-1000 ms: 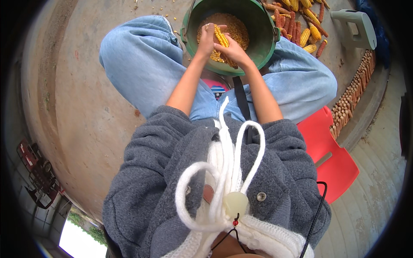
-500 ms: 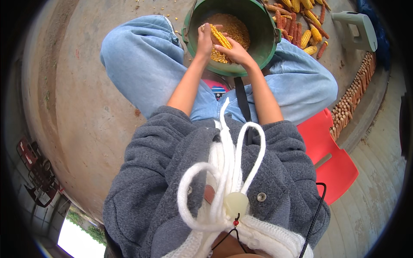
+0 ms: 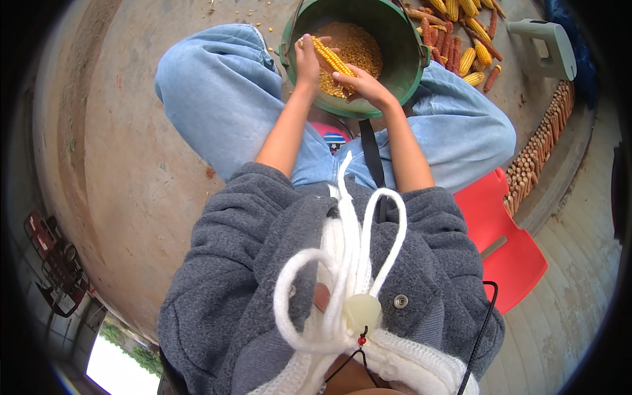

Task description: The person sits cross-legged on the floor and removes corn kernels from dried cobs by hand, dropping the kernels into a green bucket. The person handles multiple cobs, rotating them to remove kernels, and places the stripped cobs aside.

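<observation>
Evidently left hand [image 3: 307, 64], right hand [image 3: 367, 85] half-curled, gripping corn ear [image 3: 333, 58] over green bucket [image 3: 403, 59].

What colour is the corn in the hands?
The corn looks yellow, best seen in the head view.

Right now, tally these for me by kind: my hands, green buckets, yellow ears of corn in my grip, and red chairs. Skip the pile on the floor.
Left hand and right hand: 2
Green bucket: 1
Yellow ear of corn in your grip: 1
Red chair: 1
Total: 5
</observation>
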`<action>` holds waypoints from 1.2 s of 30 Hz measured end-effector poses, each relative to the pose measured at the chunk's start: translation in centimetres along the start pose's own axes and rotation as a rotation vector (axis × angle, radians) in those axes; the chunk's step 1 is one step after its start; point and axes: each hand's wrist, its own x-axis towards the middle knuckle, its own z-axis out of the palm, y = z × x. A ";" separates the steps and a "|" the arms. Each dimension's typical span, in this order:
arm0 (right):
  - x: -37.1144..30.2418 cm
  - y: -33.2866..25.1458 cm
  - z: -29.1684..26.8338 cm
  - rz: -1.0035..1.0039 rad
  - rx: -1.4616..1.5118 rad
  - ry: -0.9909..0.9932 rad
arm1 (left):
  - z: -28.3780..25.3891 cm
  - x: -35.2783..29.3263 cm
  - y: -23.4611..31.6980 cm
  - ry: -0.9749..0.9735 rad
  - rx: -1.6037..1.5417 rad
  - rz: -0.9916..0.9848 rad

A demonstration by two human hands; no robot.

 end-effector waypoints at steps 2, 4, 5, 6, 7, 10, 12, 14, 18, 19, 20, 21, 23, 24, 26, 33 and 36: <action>0.0 -0.3 -0.5 0.001 -0.075 -0.054 | -0.3 0.1 0.1 0.003 0.002 0.011; 0.2 -0.1 -0.8 -0.061 -0.188 -0.022 | 0.2 0.1 0.0 -0.011 -0.008 0.019; 0.5 0.5 -0.7 -0.124 -0.266 0.030 | 0.4 0.1 0.0 -0.016 0.007 0.023; 0.5 0.5 -0.4 -0.185 -0.343 0.076 | 0.4 0.0 -0.1 -0.015 0.025 0.027; 0.3 0.4 -0.4 -0.123 -0.344 0.046 | 0.3 -0.1 -0.2 -0.016 0.042 0.032; -0.2 -0.3 -0.5 -0.002 -0.275 -0.046 | 0.2 -0.1 -0.2 -0.010 0.068 0.055; -0.7 -0.6 -0.6 -0.003 -0.136 -0.107 | -0.2 0.2 0.3 0.007 0.021 0.044; -0.6 -0.5 -1.2 -0.011 -0.128 -0.132 | -0.2 0.3 0.5 0.019 0.006 0.050; -0.1 0.1 -1.3 0.033 -0.185 -0.116 | 0.1 0.1 0.4 0.021 0.023 0.033; -0.1 0.3 -1.1 -0.053 -0.245 -0.072 | 0.0 0.1 0.4 0.018 0.022 0.033; -0.1 0.6 -0.7 -0.139 -0.304 -0.027 | 0.0 0.1 0.3 0.015 0.020 0.034; 0.0 0.6 -0.4 -0.226 -0.363 0.017 | 0.0 0.1 0.4 0.017 0.025 0.033; -0.1 0.3 -0.7 -0.151 -0.317 -0.047 | 0.2 0.0 0.5 0.020 0.034 0.031; -0.4 -0.2 -0.9 -0.084 -0.275 -0.102 | 0.1 0.0 0.6 0.019 0.035 0.037; -0.6 -0.4 -1.2 -0.015 -0.122 -0.195 | -0.2 0.2 0.7 0.017 0.036 0.049; 0.3 1.1 -1.6 -0.078 -0.263 -0.194 | 0.0 0.4 0.5 0.022 0.033 0.044; 0.1 0.8 -1.2 -0.067 -0.390 -0.167 | -0.1 0.4 0.3 0.021 0.053 0.043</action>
